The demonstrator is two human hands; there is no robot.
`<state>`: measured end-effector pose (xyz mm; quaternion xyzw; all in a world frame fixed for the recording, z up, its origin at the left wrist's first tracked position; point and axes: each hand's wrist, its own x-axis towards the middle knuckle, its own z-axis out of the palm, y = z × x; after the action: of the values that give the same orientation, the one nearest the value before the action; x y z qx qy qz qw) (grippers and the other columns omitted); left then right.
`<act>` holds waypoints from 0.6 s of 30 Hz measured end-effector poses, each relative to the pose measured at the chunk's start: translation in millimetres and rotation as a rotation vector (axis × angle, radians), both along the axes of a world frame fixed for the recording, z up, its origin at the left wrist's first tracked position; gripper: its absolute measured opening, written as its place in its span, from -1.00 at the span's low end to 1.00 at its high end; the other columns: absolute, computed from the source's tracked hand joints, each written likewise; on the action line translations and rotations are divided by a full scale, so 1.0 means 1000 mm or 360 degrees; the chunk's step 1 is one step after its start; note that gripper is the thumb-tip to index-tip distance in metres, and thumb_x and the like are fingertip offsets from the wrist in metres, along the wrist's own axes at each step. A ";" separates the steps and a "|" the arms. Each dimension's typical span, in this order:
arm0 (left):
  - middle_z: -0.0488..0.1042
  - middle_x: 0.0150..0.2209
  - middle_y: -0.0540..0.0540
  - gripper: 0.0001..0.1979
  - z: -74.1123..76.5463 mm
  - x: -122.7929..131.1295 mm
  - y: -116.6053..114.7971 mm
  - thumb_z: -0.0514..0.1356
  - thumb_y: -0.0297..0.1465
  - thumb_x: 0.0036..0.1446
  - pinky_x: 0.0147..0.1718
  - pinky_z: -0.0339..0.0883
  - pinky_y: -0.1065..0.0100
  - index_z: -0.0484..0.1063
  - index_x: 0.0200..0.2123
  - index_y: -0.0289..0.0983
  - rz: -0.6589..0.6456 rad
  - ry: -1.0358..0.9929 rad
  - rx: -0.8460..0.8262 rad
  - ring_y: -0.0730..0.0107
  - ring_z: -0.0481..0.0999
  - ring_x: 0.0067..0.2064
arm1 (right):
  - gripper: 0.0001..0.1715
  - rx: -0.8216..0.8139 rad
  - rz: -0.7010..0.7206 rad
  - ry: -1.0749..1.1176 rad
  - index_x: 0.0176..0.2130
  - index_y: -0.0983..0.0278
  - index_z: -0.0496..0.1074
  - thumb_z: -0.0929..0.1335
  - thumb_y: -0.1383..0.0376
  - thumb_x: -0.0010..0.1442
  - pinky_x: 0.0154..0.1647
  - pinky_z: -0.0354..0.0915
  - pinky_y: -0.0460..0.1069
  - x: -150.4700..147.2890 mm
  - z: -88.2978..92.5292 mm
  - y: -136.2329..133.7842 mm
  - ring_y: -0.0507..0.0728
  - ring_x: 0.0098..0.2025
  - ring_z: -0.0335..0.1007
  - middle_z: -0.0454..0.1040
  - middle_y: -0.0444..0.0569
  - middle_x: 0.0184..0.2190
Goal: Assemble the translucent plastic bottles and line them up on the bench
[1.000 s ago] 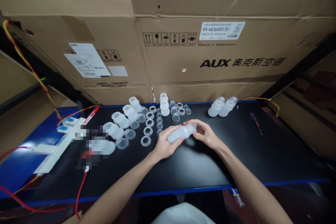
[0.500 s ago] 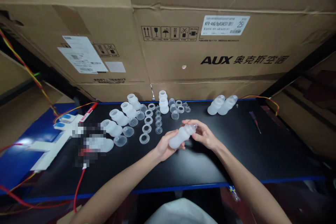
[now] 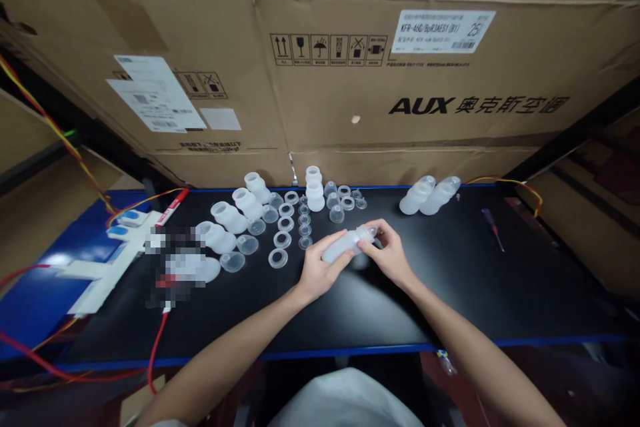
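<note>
A milky-white baby bottle point(image 3: 342, 248) lies tilted between my hands above the black table, its clear nipple end pointing right. My left hand point(image 3: 320, 263) is wrapped round the bottle's body. At the collar and nipple end, the fingers of my right hand point(image 3: 387, 250) are closed on the same bottle. Behind them stand clear domed caps point(image 3: 337, 213) and flat rings point(image 3: 347, 203). Left of my hands run columns of ring collars point(image 3: 278, 258), small nipples point(image 3: 305, 242) and clear caps point(image 3: 233, 261), beside several open bottle bodies point(image 3: 216, 237).
Two capped bottles point(image 3: 417, 196) stand at the back right. A screwdriver point(image 3: 493, 230) lies farther right. A white power strip point(image 3: 113, 260) with cables sits at the left, near a blurred patch. A large cardboard box point(image 3: 320, 93) walls off the back edge.
My left thumb has come over the bottle and my right fingers have closed in on its collar. The bottle lies flatter. The whole view has shifted slightly.
</note>
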<state>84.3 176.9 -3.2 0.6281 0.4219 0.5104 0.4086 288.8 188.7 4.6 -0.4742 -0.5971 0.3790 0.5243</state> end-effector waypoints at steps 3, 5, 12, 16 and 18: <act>0.71 -0.02 -0.23 -0.56 0.000 0.001 -0.001 0.37 -0.15 0.29 -0.11 0.63 0.19 0.63 0.13 -0.28 0.0096 0.0081 0.0138 0.15 0.72 -0.14 | -0.52 0.0108 0.0057 -0.0194 -0.11 0.18 0.56 0.53 -0.13 0.24 -0.10 0.36 0.10 0.009 0.007 0.002 0.21 -0.22 0.40 0.59 -0.01 -0.20; 0.71 -0.01 -0.23 -0.56 -0.001 0.001 -0.001 0.36 -0.15 0.30 -0.09 0.63 0.19 0.62 0.13 -0.28 0.0157 0.0103 0.0223 0.13 0.73 -0.11 | -0.55 0.0098 0.0111 -0.0219 -0.15 0.19 0.57 0.46 -0.13 0.35 -0.14 0.35 0.10 0.015 0.014 0.003 0.21 -0.25 0.42 0.59 -0.01 -0.26; 0.70 0.05 -0.26 -0.57 -0.002 0.000 0.004 0.36 -0.16 0.31 0.01 0.62 0.15 0.62 0.12 -0.30 0.0207 -0.0004 0.0154 0.07 0.72 0.00 | -0.70 0.0431 0.0081 -0.0170 -0.22 0.16 0.60 0.40 0.06 0.46 -0.11 0.40 0.15 0.020 0.025 -0.004 0.24 -0.25 0.47 0.57 0.03 -0.29; 0.71 -0.01 -0.22 -0.56 -0.001 -0.002 0.003 0.36 -0.16 0.30 -0.06 0.61 0.21 0.62 0.12 -0.31 0.0083 -0.0049 0.0073 0.13 0.73 -0.09 | -0.44 0.0520 0.0052 -0.0243 0.38 0.12 0.35 0.39 0.14 0.48 0.21 0.38 0.25 0.021 0.022 -0.003 0.32 0.14 0.47 0.50 0.15 0.24; 0.72 -0.06 -0.20 -0.57 0.000 -0.004 0.001 0.36 -0.16 0.29 -0.19 0.60 0.29 0.63 0.10 -0.31 0.0018 -0.0041 0.0076 0.20 0.72 -0.20 | -0.41 0.0417 0.0263 -0.0251 0.44 0.12 0.28 0.35 0.14 0.52 0.24 0.38 0.25 0.024 0.024 -0.001 0.30 0.18 0.49 0.53 0.14 0.23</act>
<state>80.3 178.3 -3.6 0.6287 0.4080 0.5305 0.3961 313.1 187.2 28.2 -0.3793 -0.7176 0.3013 0.5003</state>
